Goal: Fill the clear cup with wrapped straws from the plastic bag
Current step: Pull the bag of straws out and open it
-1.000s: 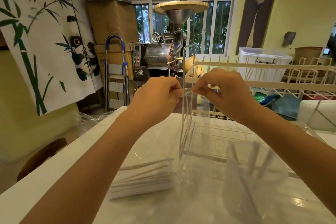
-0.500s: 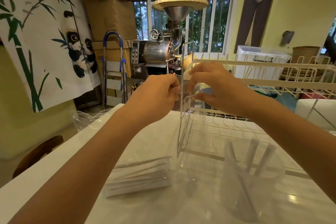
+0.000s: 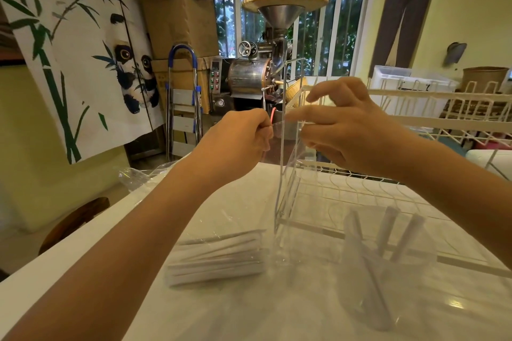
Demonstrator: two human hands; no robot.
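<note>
I hold the clear plastic bag (image 3: 291, 163) up over the white table, its top edge between both hands. My left hand (image 3: 243, 141) pinches the left side of the bag's mouth. With fingers spread, my right hand (image 3: 340, 130) grips the right side between thumb and fingers. A bundle of white wrapped straws (image 3: 216, 260) lies at the bag's bottom on the table, left of centre. The clear cup (image 3: 374, 279) stands at the lower right, blurred behind the film, with about three wrapped straws leaning in it.
A clear acrylic stand (image 3: 304, 225) rises behind the bag. A white wire rack (image 3: 432, 122) fills the right side. Crumpled clear plastic (image 3: 138, 177) lies at the table's (image 3: 249, 310) far left corner. A metal roasting machine (image 3: 255, 75) stands beyond the table.
My right hand's fingers have spread and shifted slightly right, pulling the bag's mouth wider. My left hand has kept its pinch. The straws and cup have not moved.
</note>
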